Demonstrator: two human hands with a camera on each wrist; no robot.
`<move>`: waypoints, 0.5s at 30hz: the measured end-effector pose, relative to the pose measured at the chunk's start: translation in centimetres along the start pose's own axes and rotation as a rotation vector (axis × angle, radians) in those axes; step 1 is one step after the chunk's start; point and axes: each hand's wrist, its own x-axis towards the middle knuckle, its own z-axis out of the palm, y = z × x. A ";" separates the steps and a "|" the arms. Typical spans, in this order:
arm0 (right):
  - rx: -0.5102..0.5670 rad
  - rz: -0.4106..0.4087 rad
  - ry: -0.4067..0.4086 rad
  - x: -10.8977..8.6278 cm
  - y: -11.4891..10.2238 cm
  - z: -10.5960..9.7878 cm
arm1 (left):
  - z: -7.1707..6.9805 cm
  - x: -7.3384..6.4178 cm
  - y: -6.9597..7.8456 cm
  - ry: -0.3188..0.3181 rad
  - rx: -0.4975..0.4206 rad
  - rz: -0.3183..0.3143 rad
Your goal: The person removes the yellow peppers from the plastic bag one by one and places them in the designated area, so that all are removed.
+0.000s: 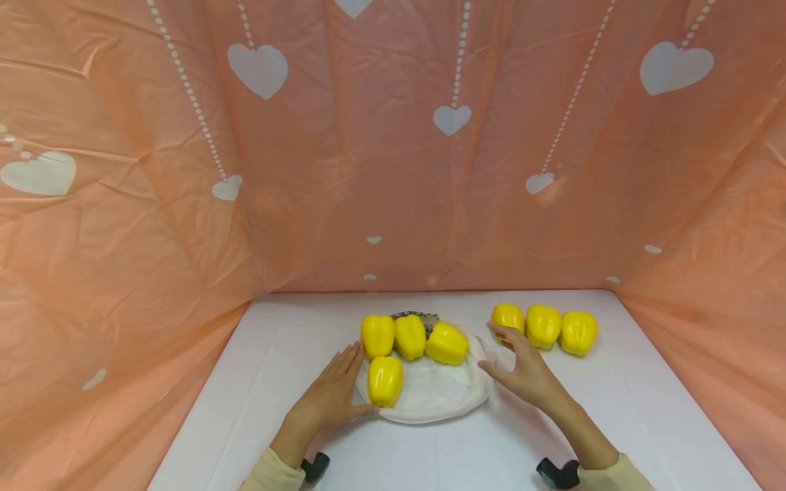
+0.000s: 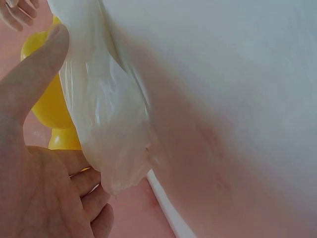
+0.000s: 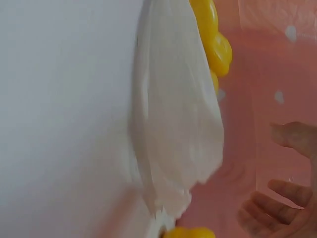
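Several yellow bell peppers lie on a white, thin, crumpled bag in the middle of the table. My left hand lies along the bag's left side, fingers straight and thumb near its front edge. In the left wrist view the thumb and fingers touch the bag's edge, with yellow peppers behind it. To the right of the bag my right hand hovers with spread fingers and holds nothing. Its fingertips overlap the nearest of three more peppers in the head view; whether they touch is unclear.
Behind the peppers on the bag shows a dark patterned patch, partly hidden. The table is white, enclosed at the back and sides by an orange-pink curtain with hearts. A black strap piece sits at the right wrist.
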 end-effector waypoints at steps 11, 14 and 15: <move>0.045 -0.023 -0.087 0.4 -1.4 3.3 | 0.2 0.2 -0.3 -0.004 0.017 0.000; 0.059 -0.023 -0.113 0.5 -1.9 4.1 | 0.2 0.2 -0.3 -0.007 0.014 -0.001; 0.062 -0.024 -0.120 0.5 -2.1 4.3 | 0.3 0.2 -0.4 -0.004 0.010 0.000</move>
